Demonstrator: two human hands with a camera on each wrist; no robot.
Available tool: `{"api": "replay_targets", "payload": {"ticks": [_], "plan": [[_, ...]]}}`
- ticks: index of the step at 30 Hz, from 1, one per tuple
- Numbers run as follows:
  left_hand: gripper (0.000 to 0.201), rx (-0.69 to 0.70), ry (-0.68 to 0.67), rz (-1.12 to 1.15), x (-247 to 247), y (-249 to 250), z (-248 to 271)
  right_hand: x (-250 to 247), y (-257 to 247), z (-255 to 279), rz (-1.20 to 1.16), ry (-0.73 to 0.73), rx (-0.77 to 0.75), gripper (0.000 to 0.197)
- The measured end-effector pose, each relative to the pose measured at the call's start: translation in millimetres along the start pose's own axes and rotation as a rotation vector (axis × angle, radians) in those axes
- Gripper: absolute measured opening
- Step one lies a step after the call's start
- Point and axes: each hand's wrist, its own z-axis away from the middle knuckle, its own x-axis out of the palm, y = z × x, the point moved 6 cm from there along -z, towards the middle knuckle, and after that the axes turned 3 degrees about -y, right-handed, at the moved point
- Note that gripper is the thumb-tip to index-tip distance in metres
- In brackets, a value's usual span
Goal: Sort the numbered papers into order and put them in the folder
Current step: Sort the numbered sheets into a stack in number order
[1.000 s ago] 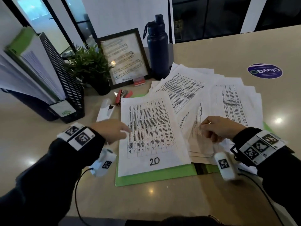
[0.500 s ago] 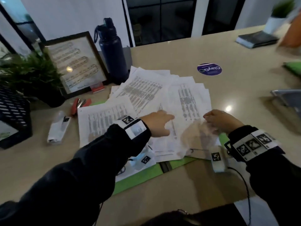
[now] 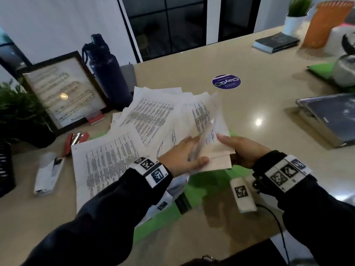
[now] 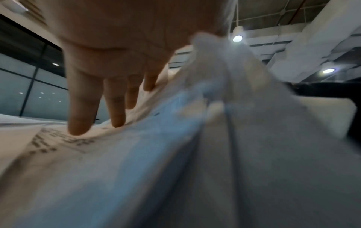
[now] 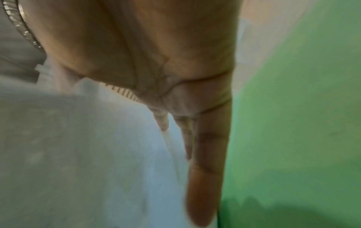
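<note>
A bundle of printed papers (image 3: 207,131) stands lifted at the centre of the head view, its lower edge raised off the green folder (image 3: 203,186) that lies open on the table (image 3: 269,104) beneath. The left hand (image 3: 181,157) holds the bundle's left side, thumb laid across the front near the bottom corner and fingers (image 4: 82,108) straight against a sheet in the left wrist view. The right hand (image 3: 241,150) holds the right side, thumb on the front; in the right wrist view its fingers (image 5: 205,169) run long and straight behind the paper, with the green of the folder to the right. More papers (image 3: 149,120) fan out flat just left of the bundle, and one printed sheet (image 3: 103,164) lies at centre left, partly under the left sleeve. Which numbers the sheets carry cannot be read

Towards the upper left stand a dark water bottle (image 3: 107,73), a framed picture (image 3: 63,93) and a leafy plant (image 3: 17,110); a red stapler (image 3: 74,140) lies below the frame. A round purple sticker (image 3: 226,81) sits on the table above centre, a laptop (image 3: 330,116) at the right edge
</note>
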Motion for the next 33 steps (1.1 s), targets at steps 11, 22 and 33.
{"api": "replay_targets", "payload": {"ticks": [11,22,33], "plan": [[0.07,-0.112,0.499,0.054,-33.7,-9.6,2.8,41.1,-19.7,-2.3,0.29,-0.273,-0.19,0.093],[0.033,-0.074,0.524,-0.06,-39.4,-7.1,6.1,19.6,-19.5,-6.7,0.238,0.095,-0.156,0.002],[0.084,-0.246,0.846,0.12,-70.6,-32.5,36.5,-51.7,8.6,7.4,0.397,0.351,0.162,0.007]]}}
